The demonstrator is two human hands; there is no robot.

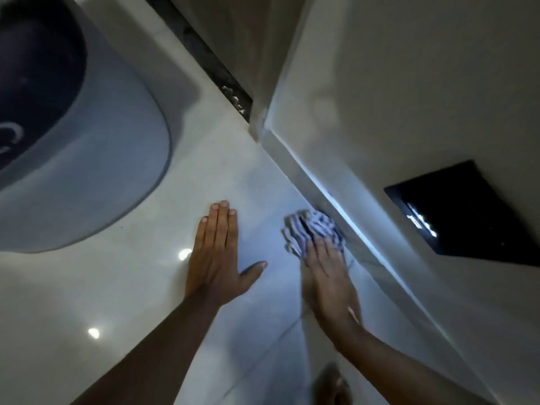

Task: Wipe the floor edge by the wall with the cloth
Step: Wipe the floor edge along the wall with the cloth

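A crumpled blue-and-white striped cloth (311, 229) lies on the pale glossy floor, pressed up against the skirting (344, 213) at the foot of the white wall. My right hand (328, 273) rests on the cloth's near part with the fingers laid over it, pushing it onto the floor edge. My left hand (217, 252) lies flat on the floor tiles to the left of the cloth, fingers together, thumb spread, holding nothing.
A large round white object with a dark inside (73, 147) stands on the floor at the left. A black panel (464, 211) sits in the wall at the right. A dark strip (210, 62) runs along the far wall. My knee or foot (333, 384) shows at the bottom.
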